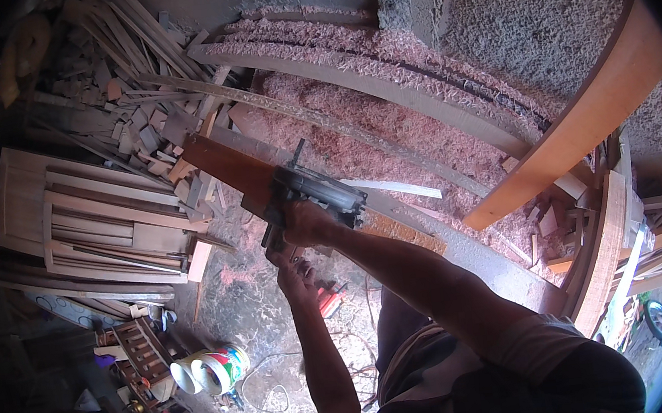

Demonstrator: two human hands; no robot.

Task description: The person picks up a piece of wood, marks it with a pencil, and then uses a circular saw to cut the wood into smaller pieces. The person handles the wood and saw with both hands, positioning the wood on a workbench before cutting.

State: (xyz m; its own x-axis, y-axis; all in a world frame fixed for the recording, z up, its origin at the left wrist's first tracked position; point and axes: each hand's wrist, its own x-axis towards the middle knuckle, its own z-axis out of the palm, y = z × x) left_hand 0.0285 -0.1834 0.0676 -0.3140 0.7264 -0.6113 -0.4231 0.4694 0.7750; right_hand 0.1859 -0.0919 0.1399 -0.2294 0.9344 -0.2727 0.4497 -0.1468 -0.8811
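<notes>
A dark, bulky power tool (pixel 320 191), much like an electric hand planer, rests over a brown wooden board (pixel 225 157). A thin rod sticks up from its far side. My right hand (pixel 307 223) is wrapped round the tool's near side. Close below it, my left hand (pixel 295 271) is closed on the tool's lower near part; the fingers are partly hidden. The board runs from upper left to lower right under the tool, and a lighter stretch of wood shows again beyond my right forearm.
Pink shavings (pixel 322 119) pile up behind the long beam (pixel 504 245). A curved orange-brown plank (pixel 572 125) leans at the right. Wood offcuts (pixel 138 134) and framed panels (pixel 89 208) crowd the left. Buckets (pixel 221 370) and a cable (pixel 274 390) lie on the floor.
</notes>
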